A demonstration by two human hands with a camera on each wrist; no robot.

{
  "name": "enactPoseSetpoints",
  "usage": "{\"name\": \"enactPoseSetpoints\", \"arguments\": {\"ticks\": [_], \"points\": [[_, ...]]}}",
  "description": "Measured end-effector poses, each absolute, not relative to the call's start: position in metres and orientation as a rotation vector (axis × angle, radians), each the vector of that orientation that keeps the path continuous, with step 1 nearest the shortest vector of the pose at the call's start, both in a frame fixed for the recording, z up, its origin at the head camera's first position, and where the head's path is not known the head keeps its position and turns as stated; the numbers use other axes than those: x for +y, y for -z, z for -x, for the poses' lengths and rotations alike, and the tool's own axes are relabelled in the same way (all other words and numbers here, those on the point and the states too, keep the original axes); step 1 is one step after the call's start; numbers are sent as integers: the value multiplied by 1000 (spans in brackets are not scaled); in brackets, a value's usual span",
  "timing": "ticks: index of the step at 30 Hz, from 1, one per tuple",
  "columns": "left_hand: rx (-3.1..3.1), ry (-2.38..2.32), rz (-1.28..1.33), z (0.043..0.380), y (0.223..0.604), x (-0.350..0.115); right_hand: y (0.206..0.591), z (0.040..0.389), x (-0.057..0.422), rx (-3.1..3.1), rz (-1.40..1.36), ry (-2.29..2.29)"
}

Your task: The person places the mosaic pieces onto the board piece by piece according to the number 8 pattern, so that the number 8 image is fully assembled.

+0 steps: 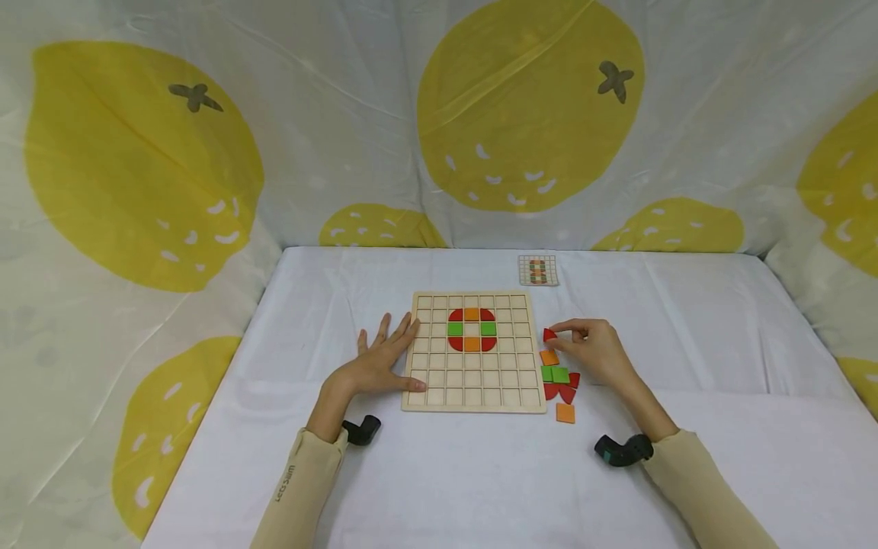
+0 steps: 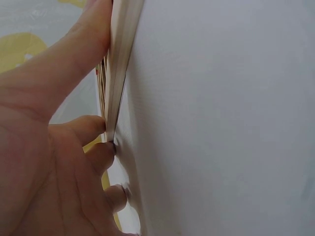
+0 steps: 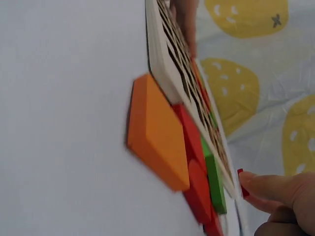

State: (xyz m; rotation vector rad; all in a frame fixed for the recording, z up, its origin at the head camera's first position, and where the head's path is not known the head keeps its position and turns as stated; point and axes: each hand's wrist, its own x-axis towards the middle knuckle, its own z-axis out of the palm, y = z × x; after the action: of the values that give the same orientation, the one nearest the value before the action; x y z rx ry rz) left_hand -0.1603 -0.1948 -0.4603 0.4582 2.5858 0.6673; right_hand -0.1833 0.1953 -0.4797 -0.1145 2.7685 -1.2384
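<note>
A wooden grid board lies flat on the white table, with a ring of red, orange and green tiles set in its upper middle. My left hand is spread along the board's left side, its thumb and some fingertips touching the edge, as the left wrist view also shows. Beyond the board's right edge, my right hand pinches a red tile between thumb and fingertips. Just below that hand lie an orange tile, green tiles and several red tiles. Another orange tile sits nearest the front.
A small pattern card showing a coloured grid design lies behind the board, near the table's back edge. Lemon-printed cloth hangs behind and at the sides. White cloth covers the table.
</note>
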Motion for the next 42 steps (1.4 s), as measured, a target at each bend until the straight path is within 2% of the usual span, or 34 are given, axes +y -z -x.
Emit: {"name": "enactPoseSetpoints", "arguments": {"ticks": [10, 16, 42], "points": [[2592, -688, -456, 159, 459, -194, 471, 166, 140, 2636, 313, 1321], [2587, -699, -468, 158, 459, -192, 475, 162, 121, 2612, 329, 1305], [2606, -653, -458, 160, 462, -193, 486, 159, 115, 2680, 403, 1347]]}}
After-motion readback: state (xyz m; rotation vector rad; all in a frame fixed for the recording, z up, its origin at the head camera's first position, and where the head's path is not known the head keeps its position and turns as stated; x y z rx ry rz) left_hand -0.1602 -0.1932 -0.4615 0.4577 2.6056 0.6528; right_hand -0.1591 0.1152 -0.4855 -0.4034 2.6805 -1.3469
